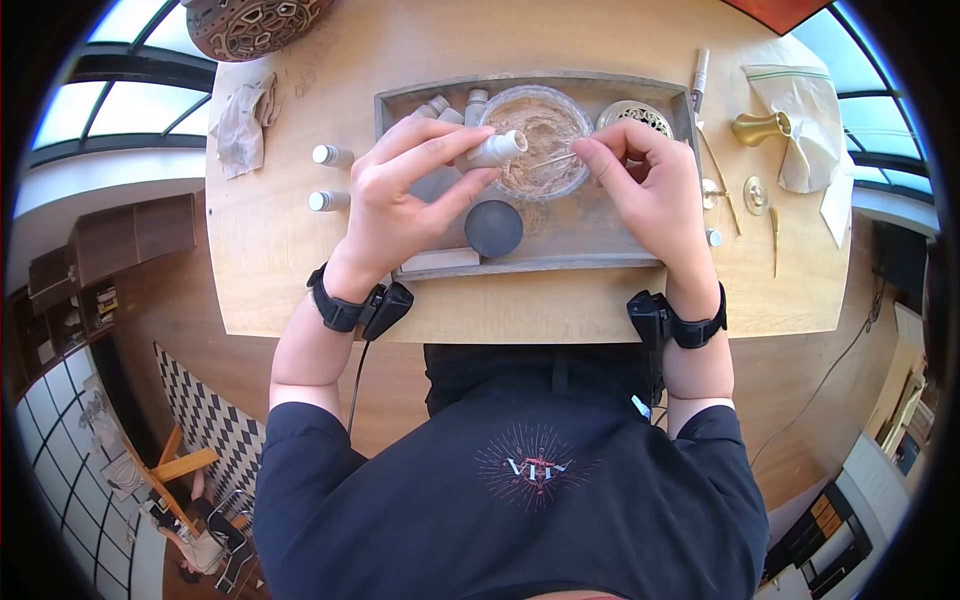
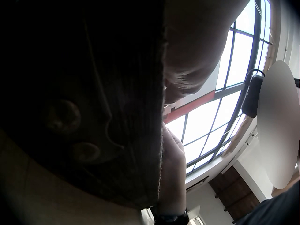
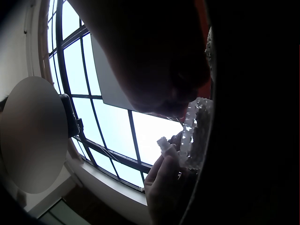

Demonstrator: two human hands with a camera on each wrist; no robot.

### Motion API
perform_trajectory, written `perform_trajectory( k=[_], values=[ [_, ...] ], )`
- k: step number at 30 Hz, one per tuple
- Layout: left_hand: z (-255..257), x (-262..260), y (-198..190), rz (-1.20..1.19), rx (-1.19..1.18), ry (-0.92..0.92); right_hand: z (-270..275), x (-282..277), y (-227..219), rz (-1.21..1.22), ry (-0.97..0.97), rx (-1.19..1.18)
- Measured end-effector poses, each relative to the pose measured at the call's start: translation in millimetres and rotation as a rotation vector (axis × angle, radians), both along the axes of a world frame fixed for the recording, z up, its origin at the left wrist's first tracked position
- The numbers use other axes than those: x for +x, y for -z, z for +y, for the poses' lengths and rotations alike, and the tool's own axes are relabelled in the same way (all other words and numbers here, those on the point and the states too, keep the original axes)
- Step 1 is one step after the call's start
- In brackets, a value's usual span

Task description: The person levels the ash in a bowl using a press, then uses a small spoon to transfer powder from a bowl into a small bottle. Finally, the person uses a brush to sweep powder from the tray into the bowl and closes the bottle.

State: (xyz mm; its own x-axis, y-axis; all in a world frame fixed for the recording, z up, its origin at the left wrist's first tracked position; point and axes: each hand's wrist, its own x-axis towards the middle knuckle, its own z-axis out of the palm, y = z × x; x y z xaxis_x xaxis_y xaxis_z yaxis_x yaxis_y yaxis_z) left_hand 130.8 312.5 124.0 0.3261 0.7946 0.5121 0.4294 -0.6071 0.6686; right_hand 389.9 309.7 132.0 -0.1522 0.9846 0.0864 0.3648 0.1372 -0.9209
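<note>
My left hand (image 1: pixel 405 195) grips a small white bottle (image 1: pixel 497 150) between thumb and fingers. The bottle is uncapped and lies tilted, its mouth turned right over a clear glass bowl (image 1: pixel 536 91) of pale brown powder (image 1: pixel 545 122). From the right, my right hand (image 1: pixel 645 190) pinches a thin light stick (image 1: pixel 555 160), whose far end reaches over the powder near the bottle's mouth. The bowl stands in a grey wooden tray (image 1: pixel 590 262). In the right wrist view the bottle (image 3: pixel 163 143) shows beside the bowl's ridged wall (image 3: pixel 188 126). The left wrist view is mostly dark.
The tray also holds a dark round disc (image 1: pixel 493 229), a pierced brass lid (image 1: pixel 636 112) and several small bottles (image 1: pixel 475 104). Two white-capped bottles (image 1: pixel 332 156) lie left of it. To the right are a brass cup (image 1: pixel 762 128), a plastic bag (image 1: pixel 800 170) and slim tools.
</note>
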Motion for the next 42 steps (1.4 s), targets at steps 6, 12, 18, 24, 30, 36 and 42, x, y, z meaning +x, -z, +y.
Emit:
perform_trajectory(
  k=[6, 12, 18, 24, 30, 36, 42],
  values=[
    [-0.9, -0.2, -0.5, -0.006, -0.011, 0.007, 4.8, 8.4, 2.2, 0.183, 0.103, -0.123],
    [0.4, 0.1, 0.3, -0.012, -0.002, 0.016, 4.0, 10.9, -13.2, 0.386, 0.206, -0.126],
    [-0.1, -0.7, 1.1, 0.01, 0.002, 0.027, 0.6, 3.7, -14.7, 0.371, 0.169, -0.088],
    [-0.1, -0.2, -0.2, 0.019, -0.002, 0.032, -0.5, -3.7, -6.7, 0.129, 0.031, 0.36],
    [1.2, -1.1, 0.5, 0.0, 0.029, 0.039, -0.6, 4.4, -0.2, 0.182, 0.026, 0.61],
    [1.8, -4.9, 5.0, -0.025, 0.035, 0.03, -5.2, 3.7, -2.0, 0.257, 0.186, 0.431],
    [2.3, -2.4, 4.9, -0.016, 0.047, 0.033, -6.5, -0.1, -0.8, 0.294, 0.134, 0.324]
  ],
)
